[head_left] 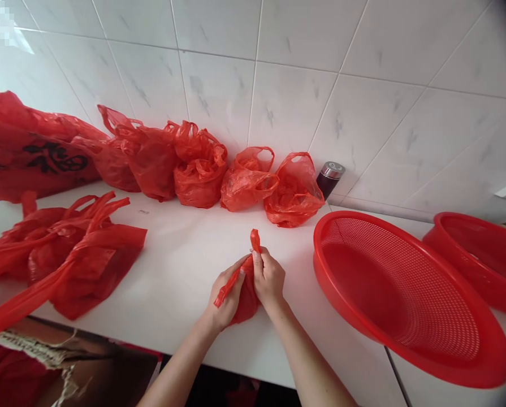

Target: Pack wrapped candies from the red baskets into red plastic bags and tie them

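Near the table's front edge, both hands hold a red plastic bag [247, 299] whose lower part rests on or just above the white tabletop [172, 265]. My left hand [227, 294] is closed on its left side, with one twisted handle strip lying across the thumb and fingers. My right hand [269, 277] pinches the other handle, and its end sticks up above the fist. What the bag contains, if anything, is hidden by the hands and the red plastic.
Several filled red bags [199, 175] line the tiled wall. A dark flask [329, 180] stands beside them. Right are a large red colander [363, 282] and a red basin [481, 260]. Loose red bags [87, 254] lie left, above an open cardboard box [40, 350].
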A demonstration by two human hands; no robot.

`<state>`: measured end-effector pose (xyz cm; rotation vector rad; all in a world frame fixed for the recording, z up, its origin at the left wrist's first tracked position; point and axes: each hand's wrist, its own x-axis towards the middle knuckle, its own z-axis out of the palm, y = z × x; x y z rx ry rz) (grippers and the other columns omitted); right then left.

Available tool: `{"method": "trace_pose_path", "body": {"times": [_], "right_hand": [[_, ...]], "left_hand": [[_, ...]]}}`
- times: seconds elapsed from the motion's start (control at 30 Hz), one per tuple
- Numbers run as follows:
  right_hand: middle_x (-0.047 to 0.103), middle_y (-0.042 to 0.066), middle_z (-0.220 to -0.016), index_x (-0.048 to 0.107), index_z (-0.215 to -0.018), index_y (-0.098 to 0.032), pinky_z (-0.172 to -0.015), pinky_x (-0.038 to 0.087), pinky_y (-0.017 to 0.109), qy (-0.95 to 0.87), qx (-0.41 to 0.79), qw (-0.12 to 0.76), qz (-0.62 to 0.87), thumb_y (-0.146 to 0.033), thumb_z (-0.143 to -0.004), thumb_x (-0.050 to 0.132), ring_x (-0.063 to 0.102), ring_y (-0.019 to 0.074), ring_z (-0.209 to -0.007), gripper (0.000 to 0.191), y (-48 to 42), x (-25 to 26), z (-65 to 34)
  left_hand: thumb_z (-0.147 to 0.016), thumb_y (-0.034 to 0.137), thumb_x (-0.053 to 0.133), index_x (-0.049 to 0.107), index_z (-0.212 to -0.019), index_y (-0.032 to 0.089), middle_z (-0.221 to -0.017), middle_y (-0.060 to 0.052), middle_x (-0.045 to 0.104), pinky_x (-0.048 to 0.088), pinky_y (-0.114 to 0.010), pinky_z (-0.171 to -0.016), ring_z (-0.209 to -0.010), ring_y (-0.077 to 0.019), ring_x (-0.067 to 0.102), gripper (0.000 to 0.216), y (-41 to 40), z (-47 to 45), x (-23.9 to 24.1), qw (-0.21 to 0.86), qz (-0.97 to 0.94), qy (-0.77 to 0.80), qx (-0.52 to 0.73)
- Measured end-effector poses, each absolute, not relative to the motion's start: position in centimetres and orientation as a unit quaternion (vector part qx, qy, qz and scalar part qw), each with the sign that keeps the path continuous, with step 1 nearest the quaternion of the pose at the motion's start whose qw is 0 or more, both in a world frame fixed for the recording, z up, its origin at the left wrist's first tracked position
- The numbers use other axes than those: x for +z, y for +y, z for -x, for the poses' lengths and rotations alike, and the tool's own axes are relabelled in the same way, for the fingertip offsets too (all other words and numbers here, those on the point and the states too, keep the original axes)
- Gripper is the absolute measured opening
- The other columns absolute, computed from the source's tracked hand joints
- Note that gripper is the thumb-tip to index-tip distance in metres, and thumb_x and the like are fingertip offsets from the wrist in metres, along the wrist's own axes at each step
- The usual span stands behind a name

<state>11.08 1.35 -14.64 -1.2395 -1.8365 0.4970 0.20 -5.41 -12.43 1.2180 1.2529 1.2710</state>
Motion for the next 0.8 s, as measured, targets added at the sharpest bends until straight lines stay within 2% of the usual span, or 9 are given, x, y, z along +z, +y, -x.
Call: {"method": "trace_pose_path", "body": {"times": [0.1, 0.23, 0.33, 0.4, 0.57, 0.67, 0.73, 0.8], "right_hand": [[0.062, -0.001, -0.061, 0.064, -0.1, -0.021, -0.053, 0.034, 0.023, -0.789, 0.156, 0.383, 0.454, -0.037, -0.101, 0.03, 0.054, 0.0123, -0.052, 0.038, 2.5, -14.7, -12.0], [0.064, 0.001, -0.063, 0.065, -0.089, -0.02, -0.052, 0.029, 0.024, -0.834, 0.117, 0.361, 0.401, -0.038, -0.101, 0.029, 0.052, 0.0118, -0.051, 0.042, 3.6, -14.8, -13.1], [0.064, 0.001, -0.065, 0.063, -0.09, -0.021, -0.053, 0.028, 0.025, -0.827, 0.122, 0.333, 0.436, -0.039, -0.101, 0.027, 0.053, 0.0135, -0.053, 0.042, 3.7, -14.9, -13.1], [0.064, 0.001, -0.065, 0.061, -0.093, -0.023, -0.053, 0.027, 0.026, -0.818, 0.138, 0.298, 0.473, -0.04, -0.101, 0.025, 0.054, 0.015, -0.054, 0.041, 3.6, -14.9, -12.9], [0.061, -0.001, -0.06, 0.058, -0.088, -0.027, -0.051, 0.024, 0.027, -0.799, 0.184, 0.228, 0.525, -0.043, -0.1, 0.025, 0.052, 0.017, -0.051, 0.039, 3.8, -15.3, -12.8], [0.059, -0.001, -0.059, 0.056, -0.083, -0.027, -0.051, 0.024, 0.027, -0.792, 0.205, 0.23, 0.528, -0.045, -0.1, 0.026, 0.05, 0.0168, -0.051, 0.04, 4.1, -15.7, -13.2], [0.058, -0.001, -0.059, 0.055, -0.08, -0.026, -0.051, 0.025, 0.027, -0.789, 0.221, 0.226, 0.527, -0.046, -0.099, 0.027, 0.049, 0.0167, -0.05, 0.04, 4.2, -15.9, -13.4], [0.058, -0.001, -0.059, 0.054, -0.078, -0.026, -0.052, 0.026, 0.027, -0.788, 0.237, 0.222, 0.523, -0.046, -0.099, 0.028, 0.049, 0.0166, -0.051, 0.039, 4.3, -15.9, -13.7]], "left_hand": [[-0.096, 0.047, 0.035, 0.046, -0.141, 0.027, -0.138, -0.006, 0.057, 0.04, -0.042, -0.106, -0.128, -0.0267, 0.051, 0.051, -5.6, 0.0, -12.7, 0.508, -0.449, 0.513, 0.527], [-0.094, 0.052, 0.035, 0.051, -0.135, 0.023, -0.136, -0.008, 0.058, 0.04, -0.041, -0.105, -0.126, -0.0265, 0.051, 0.053, -5.1, 0.5, -13.0, 0.499, -0.396, 0.543, 0.547], [-0.095, 0.056, 0.023, 0.053, -0.131, 0.021, -0.116, -0.009, 0.068, 0.05, -0.037, -0.088, -0.104, -0.0234, 0.064, 0.058, -4.1, 0.9, -13.3, 0.441, -0.417, 0.599, 0.522], [-0.095, 0.056, 0.019, 0.055, -0.126, 0.022, -0.101, -0.007, 0.071, 0.051, -0.035, -0.077, -0.088, -0.0217, 0.067, 0.058, -3.3, 1.1, -13.8, 0.38, -0.439, 0.645, 0.498], [-0.093, 0.041, 0.035, 0.063, -0.09, 0.025, -0.081, -0.003, 0.066, 0.043, -0.032, -0.069, -0.07, -0.0206, 0.06, 0.032, -2.2, 1.3, -14.9, 0.278, -0.47, 0.715, 0.437], [-0.089, 0.029, 0.041, 0.061, -0.084, 0.025, -0.071, -0.001, 0.063, 0.038, -0.028, -0.062, -0.06, -0.0182, 0.054, 0.021, -2.3, 1.3, -14.9, 0.259, -0.496, 0.728, 0.397], [-0.088, 0.027, 0.04, 0.061, -0.085, 0.025, -0.06, 0.001, 0.06, 0.036, -0.027, -0.057, -0.053, -0.0176, 0.052, 0.022, -2.4, 1.2, -14.5, 0.273, -0.511, 0.725, 0.374], [-0.09, 0.029, 0.037, 0.062, -0.086, 0.026, -0.059, 0.001, 0.061, 0.037, -0.027, -0.056, -0.053, -0.0179, 0.055, 0.026, -2.4, 1.3, -13.9, 0.298, -0.53, 0.71, 0.357]]}}
